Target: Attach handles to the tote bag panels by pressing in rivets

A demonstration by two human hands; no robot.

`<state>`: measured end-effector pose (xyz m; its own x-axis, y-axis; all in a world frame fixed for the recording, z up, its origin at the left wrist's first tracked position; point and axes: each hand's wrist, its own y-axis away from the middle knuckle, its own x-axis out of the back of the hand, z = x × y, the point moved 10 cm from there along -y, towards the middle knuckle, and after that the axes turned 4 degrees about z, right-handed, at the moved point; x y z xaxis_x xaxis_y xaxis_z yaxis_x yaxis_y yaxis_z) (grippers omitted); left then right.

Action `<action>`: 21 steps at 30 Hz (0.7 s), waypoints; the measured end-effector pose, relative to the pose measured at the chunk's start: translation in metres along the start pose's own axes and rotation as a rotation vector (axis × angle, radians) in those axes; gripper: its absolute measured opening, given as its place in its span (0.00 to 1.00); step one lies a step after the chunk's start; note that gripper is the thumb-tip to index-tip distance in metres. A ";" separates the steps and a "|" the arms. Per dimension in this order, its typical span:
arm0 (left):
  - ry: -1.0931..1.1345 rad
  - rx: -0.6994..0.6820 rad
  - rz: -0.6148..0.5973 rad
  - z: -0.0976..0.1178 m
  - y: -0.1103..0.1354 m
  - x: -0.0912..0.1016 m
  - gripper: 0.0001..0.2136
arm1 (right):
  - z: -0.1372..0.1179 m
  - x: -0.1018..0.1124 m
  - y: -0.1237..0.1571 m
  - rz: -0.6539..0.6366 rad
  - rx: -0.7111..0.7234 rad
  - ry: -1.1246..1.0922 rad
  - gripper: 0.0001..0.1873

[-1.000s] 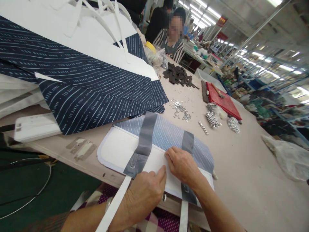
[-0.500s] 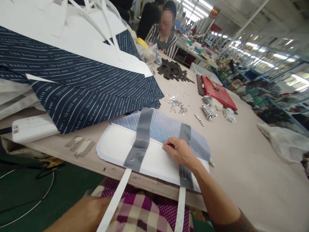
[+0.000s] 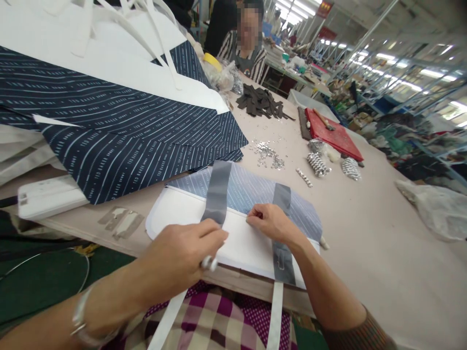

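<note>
I saw from afar the panel (image 3: 239, 247) lying lengthwise along the near edge of the table (image 3: 383, 253), my curled right hand (image 3: 272, 222) nearer its seam (image 3: 236, 211) than my left hand (image 3: 182, 250), unable to tell whether either gripped

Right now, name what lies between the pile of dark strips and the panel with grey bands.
Small silvery pieces lie scattered between the dark strips and the banded panel in the head view.
</note>
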<state>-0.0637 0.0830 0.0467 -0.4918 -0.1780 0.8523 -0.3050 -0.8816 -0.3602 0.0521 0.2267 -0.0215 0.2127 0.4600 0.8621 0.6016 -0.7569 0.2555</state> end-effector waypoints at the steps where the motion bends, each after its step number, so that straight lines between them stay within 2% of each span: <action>1: -0.016 -0.032 -0.066 0.004 -0.015 -0.017 0.12 | 0.000 0.000 0.000 0.008 0.001 -0.004 0.08; 3: -0.067 -0.100 -0.183 0.010 -0.036 -0.048 0.11 | -0.001 -0.002 0.000 0.027 0.007 -0.020 0.08; 5: -0.115 -0.143 -0.246 0.009 -0.046 -0.070 0.09 | 0.001 -0.003 -0.001 0.051 0.004 -0.052 0.06; 7: -0.133 -0.149 -0.260 0.006 -0.047 -0.082 0.11 | 0.007 -0.001 -0.001 0.078 -0.004 -0.102 0.07; 9: -0.131 -0.140 -0.238 0.002 -0.045 -0.087 0.15 | 0.024 0.010 0.003 0.144 -0.033 -0.153 0.11; 12: -0.121 -0.136 -0.210 -0.001 -0.039 -0.090 0.19 | 0.076 0.050 0.029 0.399 -0.167 -0.141 0.19; 14: -0.109 -0.138 -0.213 -0.002 -0.037 -0.094 0.20 | 0.120 0.081 0.063 0.614 -0.309 -0.053 0.23; 16: -0.098 -0.144 -0.223 -0.003 -0.036 -0.097 0.21 | 0.160 0.097 0.097 0.709 -0.429 0.058 0.27; 17: -0.094 -0.147 -0.230 -0.003 -0.036 -0.098 0.21 | 0.177 0.097 0.109 0.680 -0.477 0.119 0.29; 19: -0.093 -0.148 -0.246 -0.003 -0.037 -0.100 0.22 | 0.204 0.087 0.124 0.590 -0.544 0.092 0.32; 21: -0.097 -0.139 -0.257 -0.004 -0.038 -0.100 0.22 | 0.214 0.074 0.130 0.520 -0.542 0.020 0.31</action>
<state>-0.0061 0.1365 -0.0266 -0.3059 -0.0033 0.9521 -0.5216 -0.8360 -0.1705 0.3109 0.2614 -0.0177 0.3489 -0.0239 0.9369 -0.0372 -0.9992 -0.0117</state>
